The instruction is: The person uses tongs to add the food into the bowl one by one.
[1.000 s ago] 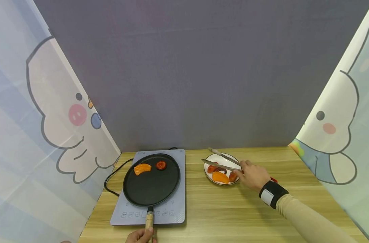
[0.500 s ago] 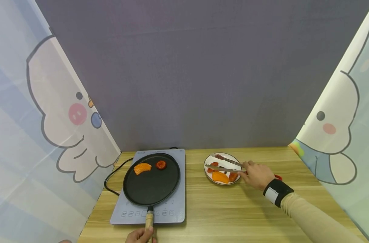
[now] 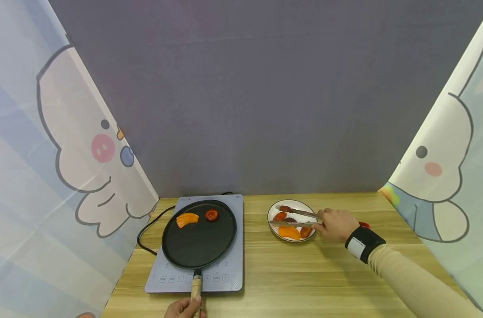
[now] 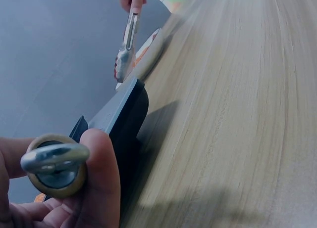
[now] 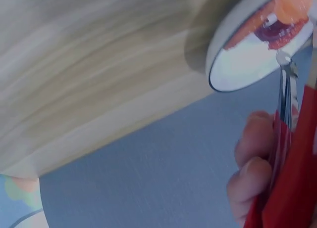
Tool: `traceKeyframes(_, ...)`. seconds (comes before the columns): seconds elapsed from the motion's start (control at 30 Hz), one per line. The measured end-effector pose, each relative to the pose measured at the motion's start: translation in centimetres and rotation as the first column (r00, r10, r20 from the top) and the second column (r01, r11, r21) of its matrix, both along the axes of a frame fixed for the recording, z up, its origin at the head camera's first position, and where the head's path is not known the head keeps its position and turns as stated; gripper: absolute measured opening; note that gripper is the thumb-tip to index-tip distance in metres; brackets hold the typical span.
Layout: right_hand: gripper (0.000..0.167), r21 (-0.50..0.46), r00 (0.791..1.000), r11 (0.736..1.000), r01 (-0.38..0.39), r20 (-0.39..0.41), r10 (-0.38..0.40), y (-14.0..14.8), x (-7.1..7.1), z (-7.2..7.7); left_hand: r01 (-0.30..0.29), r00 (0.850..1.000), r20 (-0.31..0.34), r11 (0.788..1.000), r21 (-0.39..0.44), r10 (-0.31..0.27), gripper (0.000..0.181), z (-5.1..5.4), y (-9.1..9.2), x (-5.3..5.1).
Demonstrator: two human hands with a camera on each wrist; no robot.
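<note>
While the left hand [image 3: 184,307] gripped the pan [image 3: 200,245] on the left by its handle [image 3: 195,286], the right hand [image 3: 337,225] curled round the tongs [image 3: 297,224], parted above the plate [image 3: 305,206] over on the right!

On the front of the cooktop [image 3: 238,265], can read a minus key [image 3: 180,279] left of the pan handle [image 3: 196,287], a plus key [image 3: 207,278] to its right and a power sign [image 3: 225,278] at the row's end. Can't read the character labels [image 3: 163,279] at the row's left end or between plus and power, too small in the head view; same for faint marks [image 3: 226,263] just above the row.
</note>
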State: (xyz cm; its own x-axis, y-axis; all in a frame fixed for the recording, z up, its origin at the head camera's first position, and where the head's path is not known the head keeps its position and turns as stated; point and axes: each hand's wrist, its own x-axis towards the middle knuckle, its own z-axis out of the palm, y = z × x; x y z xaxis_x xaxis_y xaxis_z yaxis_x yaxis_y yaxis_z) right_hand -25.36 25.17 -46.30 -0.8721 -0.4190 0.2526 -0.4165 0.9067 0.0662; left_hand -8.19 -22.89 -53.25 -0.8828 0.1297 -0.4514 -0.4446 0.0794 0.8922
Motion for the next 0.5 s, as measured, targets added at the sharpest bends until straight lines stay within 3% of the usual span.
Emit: traceKeyframes(0.5,0.033,0.05,0.998,0.999,-0.009,0.063,0.006,-0.7,-1.2,1.9,-0.005,1.0,0.002,1.0,0.013,0.005,0.044,0.3,0.1,0.1)
